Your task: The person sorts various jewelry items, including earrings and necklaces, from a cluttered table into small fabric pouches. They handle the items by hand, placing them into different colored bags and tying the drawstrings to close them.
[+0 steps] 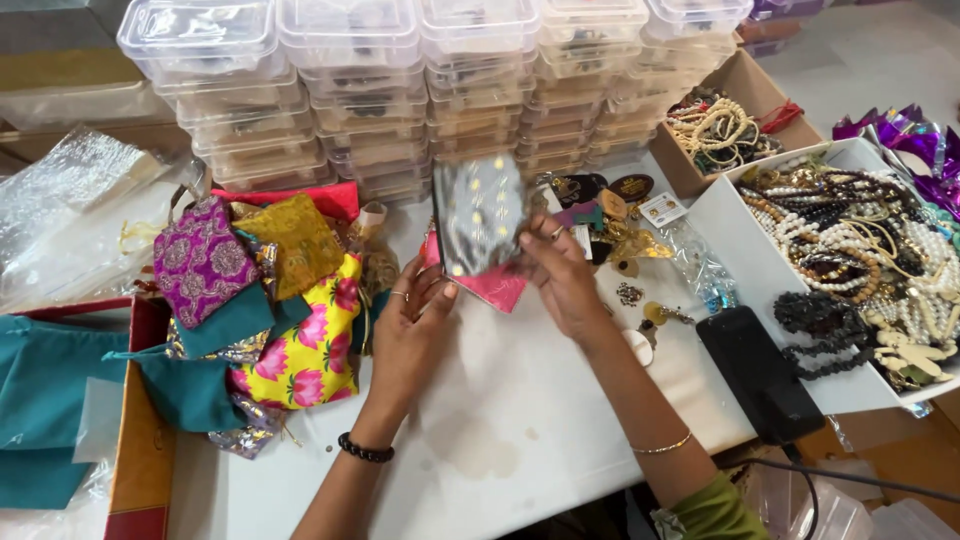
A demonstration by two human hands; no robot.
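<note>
Both hands, left hand (pixel 412 318) and right hand (pixel 562 282), pinch a grey gold-dotted fabric pouch (pixel 478 212) with pink lining above the white counter (pixel 520 420), at twelve o'clock. A loose grip risks dropping it onto gold jewellery pieces (pixel 615 225) at two o'clock.

There are two hands, the left hand (pixel 408 330) and the right hand (pixel 562 280). There are five stacks of clear boxes (pixel 350 90), one black phone (pixel 758 372), and two trays of beads (pixel 860 250).
</note>
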